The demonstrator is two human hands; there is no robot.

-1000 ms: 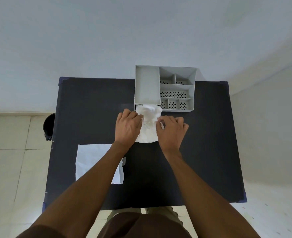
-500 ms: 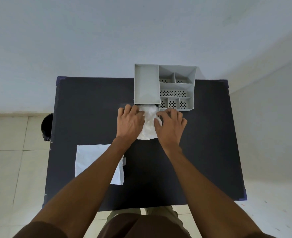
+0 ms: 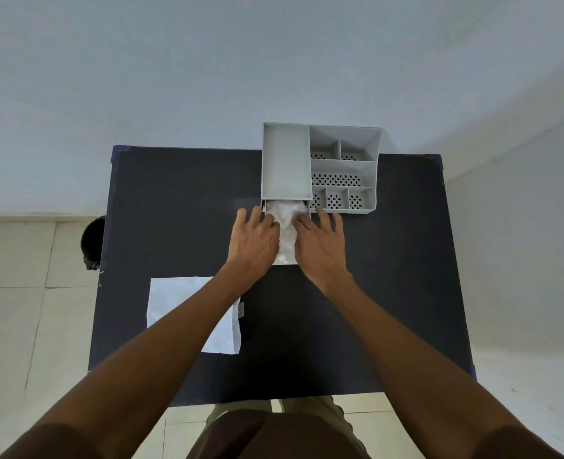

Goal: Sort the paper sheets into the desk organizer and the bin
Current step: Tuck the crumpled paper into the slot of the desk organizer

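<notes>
A grey desk organizer (image 3: 343, 167) stands at the back of the black table (image 3: 373, 293). A crinkled white paper sheet (image 3: 286, 223) lies with its far end inside the organizer's lower front slot. My left hand (image 3: 253, 241) presses on the sheet's left side and my right hand (image 3: 320, 246) on its right side, fingers spread toward the slot. A second white sheet (image 3: 181, 303) lies flat at the table's near left, partly under my left forearm. A black bin (image 3: 92, 241) stands on the floor left of the table.
The table stands against a pale wall, with tiled floor on both sides. A small white scrap (image 3: 241, 309) lies at the flat sheet's right edge. My legs are at the table's near edge.
Both hands have moved away from me toward the organizer, sliding the crinkled sheet further into the lower slot. Less of the sheet shows between my hands.
</notes>
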